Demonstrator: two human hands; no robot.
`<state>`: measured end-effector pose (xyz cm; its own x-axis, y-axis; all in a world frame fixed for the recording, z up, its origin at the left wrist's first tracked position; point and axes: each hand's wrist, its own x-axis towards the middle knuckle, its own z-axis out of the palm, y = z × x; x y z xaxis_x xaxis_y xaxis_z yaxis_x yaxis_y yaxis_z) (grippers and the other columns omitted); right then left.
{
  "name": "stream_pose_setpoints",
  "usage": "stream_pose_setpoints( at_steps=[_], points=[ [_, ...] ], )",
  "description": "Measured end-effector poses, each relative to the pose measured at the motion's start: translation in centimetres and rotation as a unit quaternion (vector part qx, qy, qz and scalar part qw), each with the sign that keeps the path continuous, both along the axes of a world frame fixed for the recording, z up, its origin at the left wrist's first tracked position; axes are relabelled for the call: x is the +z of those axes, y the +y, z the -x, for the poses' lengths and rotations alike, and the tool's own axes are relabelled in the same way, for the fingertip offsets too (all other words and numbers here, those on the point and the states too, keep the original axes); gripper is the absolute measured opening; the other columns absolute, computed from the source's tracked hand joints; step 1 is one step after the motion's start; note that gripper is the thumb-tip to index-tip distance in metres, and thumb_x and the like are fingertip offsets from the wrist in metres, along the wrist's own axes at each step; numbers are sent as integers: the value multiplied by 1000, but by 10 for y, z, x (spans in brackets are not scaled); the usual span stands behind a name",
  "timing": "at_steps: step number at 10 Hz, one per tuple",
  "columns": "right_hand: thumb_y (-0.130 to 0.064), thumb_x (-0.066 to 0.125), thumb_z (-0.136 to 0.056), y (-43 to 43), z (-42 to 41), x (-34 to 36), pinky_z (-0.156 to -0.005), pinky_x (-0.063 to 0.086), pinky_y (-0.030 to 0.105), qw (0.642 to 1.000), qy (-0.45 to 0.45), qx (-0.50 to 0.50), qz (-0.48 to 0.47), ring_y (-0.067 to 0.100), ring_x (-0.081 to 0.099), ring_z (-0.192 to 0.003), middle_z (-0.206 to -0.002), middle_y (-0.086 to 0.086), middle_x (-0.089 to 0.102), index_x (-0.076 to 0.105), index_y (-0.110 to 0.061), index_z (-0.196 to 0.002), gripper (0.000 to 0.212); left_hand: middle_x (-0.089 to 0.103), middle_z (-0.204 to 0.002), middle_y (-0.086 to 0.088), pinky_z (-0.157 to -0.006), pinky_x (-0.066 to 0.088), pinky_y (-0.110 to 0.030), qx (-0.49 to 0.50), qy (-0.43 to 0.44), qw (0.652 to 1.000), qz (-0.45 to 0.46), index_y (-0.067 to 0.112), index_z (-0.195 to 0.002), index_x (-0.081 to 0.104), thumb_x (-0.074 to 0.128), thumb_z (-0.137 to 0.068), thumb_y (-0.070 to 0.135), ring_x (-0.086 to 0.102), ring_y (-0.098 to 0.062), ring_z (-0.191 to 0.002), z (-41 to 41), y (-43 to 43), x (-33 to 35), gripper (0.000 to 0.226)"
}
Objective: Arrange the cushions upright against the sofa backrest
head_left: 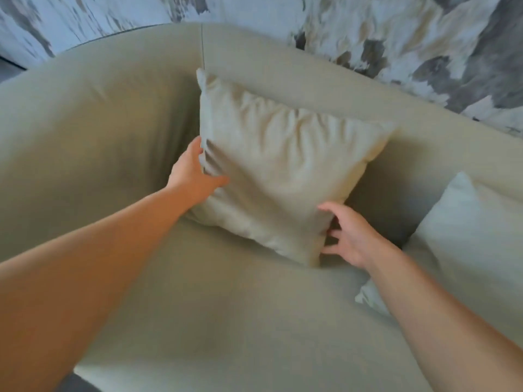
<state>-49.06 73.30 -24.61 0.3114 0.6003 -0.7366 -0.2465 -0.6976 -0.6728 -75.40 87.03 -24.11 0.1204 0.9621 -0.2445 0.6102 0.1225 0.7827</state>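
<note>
A beige cushion stands upright on the sofa seat, leaning on the backrest. My left hand grips its left edge, thumb on the front and fingers hidden behind. At the cushion's lower right corner my right hand has its fingers spread, fingertips touching the edge. A second, paler cushion sits to the right, tilted against the backrest, partly cut off by the frame.
The sofa's curved left arm rises beside the beige cushion. The seat stretches toward me. Behind the sofa is a wall with a grey and white marbled pattern.
</note>
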Motion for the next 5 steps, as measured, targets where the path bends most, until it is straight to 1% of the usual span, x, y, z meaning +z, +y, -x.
stream_pose_setpoints(
  at_steps=[1, 2, 3, 4, 5],
  points=[
    [-32, 74, -72, 23, 17, -8, -90, 56, 58, 999, -25, 17, -13, 26, 67, -104, -124, 4, 67, 41, -30, -142, 77, 37, -156, 0, -107, 40, -37, -43, 71, 996, 29, 38, -154, 15, 78, -75, 34, 47, -28, -135, -1, -3, -12, 100],
    [-34, 73, -63, 17, 19, -13, -94, 54, 56, 997, -62, 38, -9, 18, 63, -101, -127, -5, 62, 27, -36, -151, 99, 37, -157, -1, -100, 49, -44, -66, 90, 993, 44, 41, -154, 13, 74, -78, 33, 57, -38, -122, -6, -16, -21, 98],
    [-31, 70, -69, -9, 8, -10, -85, 56, 46, 994, -80, 67, 9, 10, 63, -97, -119, -12, 66, 48, -36, -141, 75, 36, -157, -6, -98, 49, -45, -108, 114, 987, 41, 35, -154, 15, 72, -80, 31, 55, -40, -124, -17, -35, -25, 94],
    [-24, 64, -84, -38, -9, 2, -77, 57, 40, 984, -143, 103, 43, 18, 67, -97, -123, 0, 68, 63, -30, -127, 44, 25, -160, -11, -105, 40, -39, -159, 163, 973, 49, 27, -155, 18, 69, -83, 31, 39, -33, -140, -37, -53, -17, 88],
    [-30, 62, -83, -73, -22, 42, -79, 57, 36, 961, -217, 153, 73, 25, 70, -100, -117, 6, 70, 57, -24, -140, 58, 21, -161, -17, -110, 33, -38, -202, 223, 951, 68, 22, -155, 19, 63, -86, 29, 30, -31, -146, -47, -73, 22, 82]
  ],
)
